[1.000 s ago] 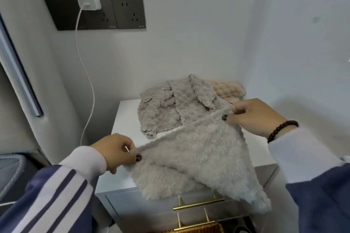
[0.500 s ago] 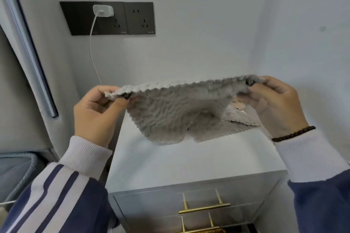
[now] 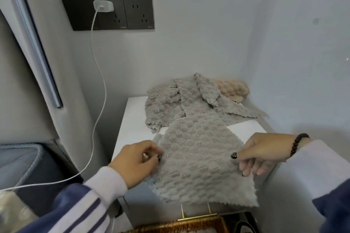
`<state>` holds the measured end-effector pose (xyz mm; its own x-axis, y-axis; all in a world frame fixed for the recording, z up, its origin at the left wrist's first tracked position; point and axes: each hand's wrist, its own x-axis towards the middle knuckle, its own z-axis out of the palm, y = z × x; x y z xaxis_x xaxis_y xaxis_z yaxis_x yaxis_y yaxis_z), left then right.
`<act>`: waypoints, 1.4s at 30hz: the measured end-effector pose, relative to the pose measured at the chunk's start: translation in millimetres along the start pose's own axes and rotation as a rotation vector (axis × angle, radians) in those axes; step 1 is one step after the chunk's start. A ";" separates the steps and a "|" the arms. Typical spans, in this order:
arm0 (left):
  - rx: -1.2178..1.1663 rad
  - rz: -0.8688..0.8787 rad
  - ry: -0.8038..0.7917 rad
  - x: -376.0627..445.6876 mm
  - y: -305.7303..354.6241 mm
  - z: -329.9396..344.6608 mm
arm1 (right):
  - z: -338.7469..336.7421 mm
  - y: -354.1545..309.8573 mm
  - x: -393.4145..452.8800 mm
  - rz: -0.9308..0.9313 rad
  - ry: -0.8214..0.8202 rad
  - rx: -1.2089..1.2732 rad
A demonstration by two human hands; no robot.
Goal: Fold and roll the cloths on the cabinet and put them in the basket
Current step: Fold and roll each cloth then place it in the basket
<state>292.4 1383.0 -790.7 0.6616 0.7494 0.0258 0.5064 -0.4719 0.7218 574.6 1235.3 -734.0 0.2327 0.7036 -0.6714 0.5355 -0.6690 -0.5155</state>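
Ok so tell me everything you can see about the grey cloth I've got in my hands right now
The grey cloth is a fluffy, waffle-textured square with a scalloped edge, looking like soft microfibre. It lies spread out, unfolded, on the front of the white cabinet, its near edge hanging past the cabinet's front. The left hand pinches its left edge and the right hand holds its right edge. Its far corner overlaps the pile of grey cloths behind it.
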 end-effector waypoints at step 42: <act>0.527 -0.170 0.031 104.7 -16.3 9.6 | 30.2 -92.0 151.1 -0.107 0.391 -0.652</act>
<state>358.8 1464.7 -806.4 0.5337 0.8450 -0.0346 0.8182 -0.5055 0.2740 536.0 1395.9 -804.1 0.3574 0.8715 -0.3358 0.9138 -0.4007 -0.0673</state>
